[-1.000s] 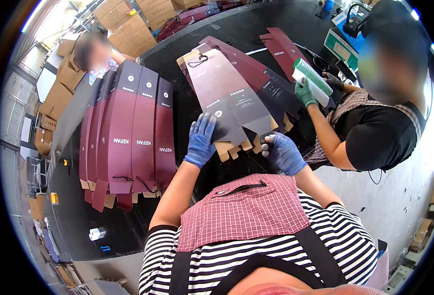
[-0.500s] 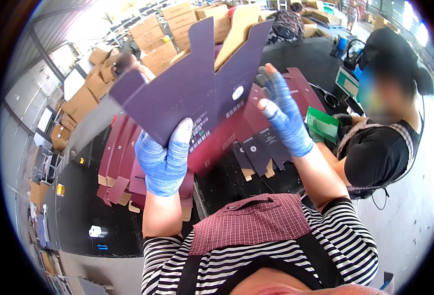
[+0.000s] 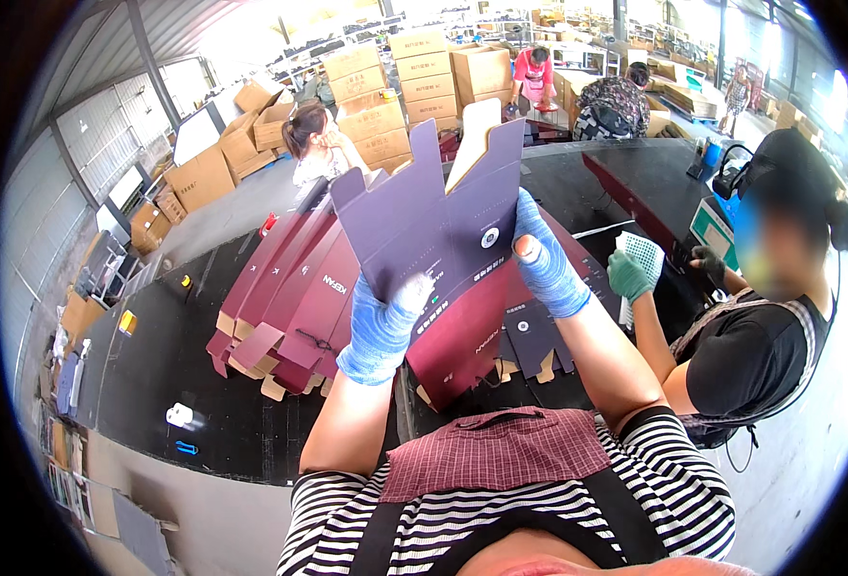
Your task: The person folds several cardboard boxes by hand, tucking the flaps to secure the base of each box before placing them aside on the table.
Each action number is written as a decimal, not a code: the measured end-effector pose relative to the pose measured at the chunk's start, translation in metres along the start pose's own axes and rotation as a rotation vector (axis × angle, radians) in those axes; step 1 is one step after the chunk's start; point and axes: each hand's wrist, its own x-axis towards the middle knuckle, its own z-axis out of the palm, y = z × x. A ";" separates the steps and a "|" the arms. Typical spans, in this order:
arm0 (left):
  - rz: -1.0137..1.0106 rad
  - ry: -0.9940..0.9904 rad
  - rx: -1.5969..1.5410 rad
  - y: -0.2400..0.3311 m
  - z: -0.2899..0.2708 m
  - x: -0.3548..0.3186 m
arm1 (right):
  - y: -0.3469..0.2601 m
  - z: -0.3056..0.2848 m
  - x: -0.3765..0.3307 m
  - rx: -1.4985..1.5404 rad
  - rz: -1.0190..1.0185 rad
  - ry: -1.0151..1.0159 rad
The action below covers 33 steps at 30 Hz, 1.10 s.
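A folding cardboard box (image 3: 400, 235), dark purple on one side and maroon on its lower side, stands upright in front of me with its end flaps pointing up. My left hand (image 3: 382, 331), in a blue glove with the thumb on the printed face, grips its lower left edge. At its right edge my right hand (image 3: 550, 269), also gloved in blue, is closed with the fingers partly hidden behind the board. Flat maroon boxes (image 3: 289, 288) lie stacked on the black table to the left. More dark boxes (image 3: 537, 338) lie partly covered beneath my right forearm.
To the right a co-worker (image 3: 755, 331) in green gloves holds a white dotted sheet (image 3: 643, 257). On the black table (image 3: 155, 355) are a white roll (image 3: 180, 415), a small blue item (image 3: 187, 447) and a yellow item (image 3: 127, 323). Brown cartons (image 3: 426, 82) are piled beyond.
My right hand has come from open beside the box to a grip on its right edge. The box has turned more upright. The co-worker's green packet has given way to a white dotted sheet.
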 end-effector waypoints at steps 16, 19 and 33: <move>-0.086 -0.224 -0.159 -0.015 0.004 -0.011 | 0.014 -0.005 0.010 0.044 0.075 -0.123; 0.030 -0.103 -0.028 -0.009 0.014 0.005 | -0.001 0.014 -0.001 0.019 0.210 -0.136; 0.134 -0.114 0.166 -0.042 0.023 -0.004 | -0.026 0.000 -0.009 0.095 0.256 -0.129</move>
